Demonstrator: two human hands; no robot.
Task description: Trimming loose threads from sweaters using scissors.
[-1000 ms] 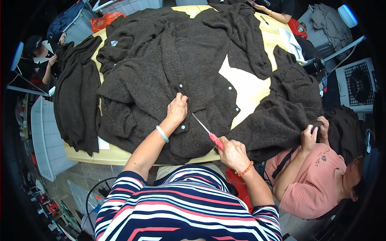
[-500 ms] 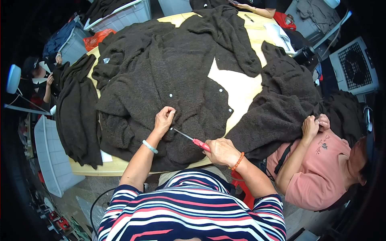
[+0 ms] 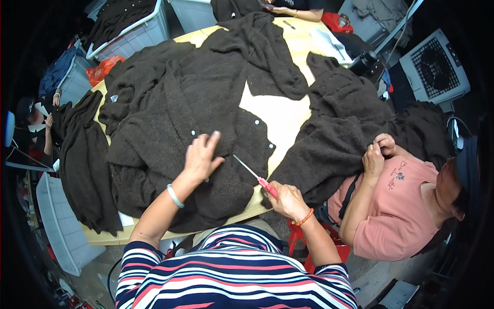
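A dark brown knitted garment (image 3: pixel 170 108) lies spread over the table, its fuzzy folds reaching the near edge. Small white buttons (image 3: pixel 193 133) dot its surface, with another button (image 3: pixel 257 122) near its right edge. My left hand (image 3: pixel 202 158) rests flat on or just over the knit with fingers spread, holding nothing. In my right hand (image 3: pixel 289 200) is a screwdriver-like tool (image 3: pixel 266 187) with a red handle and thin metal shaft. Its tip points away to the left, over the garment and apart from the left fingers; contact with the cloth cannot be told.
The pale yellow table (image 3: pixel 249 208) shows at its rim. A person in a pink shirt (image 3: pixel 399 211) handles dark knitwear (image 3: pixel 339 123) at the right. Other people sit at the far side and far left. White bins (image 3: pixel 67 221) and a red plastic bag (image 3: pixel 104 69) surround the table.
My left hand has opened from a pinch and spread out on the garment. The tool's tip has come away from a button beside the left hand. The whole view has shifted.
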